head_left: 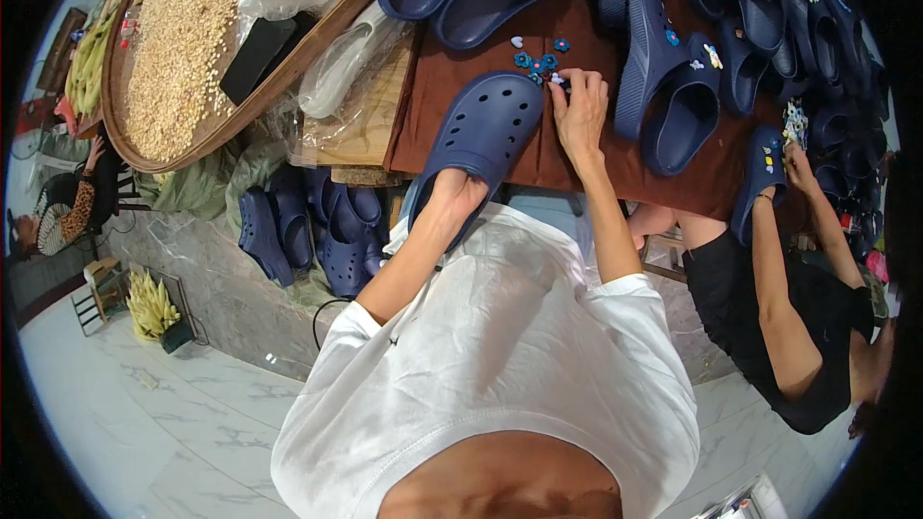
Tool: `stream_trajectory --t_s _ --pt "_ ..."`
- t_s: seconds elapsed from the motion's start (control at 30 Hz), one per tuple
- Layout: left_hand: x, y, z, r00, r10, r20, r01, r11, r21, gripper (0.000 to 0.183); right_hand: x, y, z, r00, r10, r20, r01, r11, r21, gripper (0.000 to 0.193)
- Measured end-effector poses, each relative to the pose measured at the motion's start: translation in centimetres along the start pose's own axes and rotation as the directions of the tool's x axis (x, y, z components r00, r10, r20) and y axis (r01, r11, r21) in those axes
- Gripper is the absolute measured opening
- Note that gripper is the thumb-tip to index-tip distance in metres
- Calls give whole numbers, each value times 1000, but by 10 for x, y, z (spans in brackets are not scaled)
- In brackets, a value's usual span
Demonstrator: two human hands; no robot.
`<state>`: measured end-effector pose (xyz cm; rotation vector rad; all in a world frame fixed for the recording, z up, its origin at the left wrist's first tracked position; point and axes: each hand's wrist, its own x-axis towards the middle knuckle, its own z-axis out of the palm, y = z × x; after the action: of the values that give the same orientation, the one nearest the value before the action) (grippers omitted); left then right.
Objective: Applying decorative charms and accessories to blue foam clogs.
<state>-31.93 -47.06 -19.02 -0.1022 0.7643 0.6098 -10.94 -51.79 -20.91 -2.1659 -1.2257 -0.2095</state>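
A navy clog [490, 125] with round holes across its top tilts over the edge of the brown cloth, toe pointing away. My left hand [457, 194] is pushed into its opening and grips it; the fingers are hidden inside. Just right of the toe, my right hand [581, 108] reaches down, thumb and fingers pinched together at the edge of a small pile of flower-shaped shoe charms [536, 63]. What sits between those fingertips is too small to make out. A pale heart-shaped charm [517, 41] lies by the pile.
More navy clogs [687, 115] crowd the cloth [615, 171] at the back and right. A co-worker's hands [796, 165] hold another clog [761, 173] at the right. Far left is a round tray [183, 58] of kernels with a black phone [264, 56]. Several clogs [341, 240] lie below the table.
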Motion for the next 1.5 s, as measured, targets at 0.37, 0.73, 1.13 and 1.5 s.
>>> stream_trajectory --t_s 0.37,0.73,1.13,1.5 --pt "-2 0 18 992 -25 125 27 1000 -10 32 -27 -33 -38 920 308 242 -391 674 627 12" --pt "7 -2 12 998 3 63 -6 998 58 33 -57 -61 -55 803 44 594 -542 468 698 14" --pt "-40 10 3 971 85 223 -202 792 576 35 -55 -60 -60 808 22 589 -527 472 706 14" --pt "-50 -2 16 947 146 287 -314 609 728 42 -53 -69 -64 896 12 444 -338 666 665 20"
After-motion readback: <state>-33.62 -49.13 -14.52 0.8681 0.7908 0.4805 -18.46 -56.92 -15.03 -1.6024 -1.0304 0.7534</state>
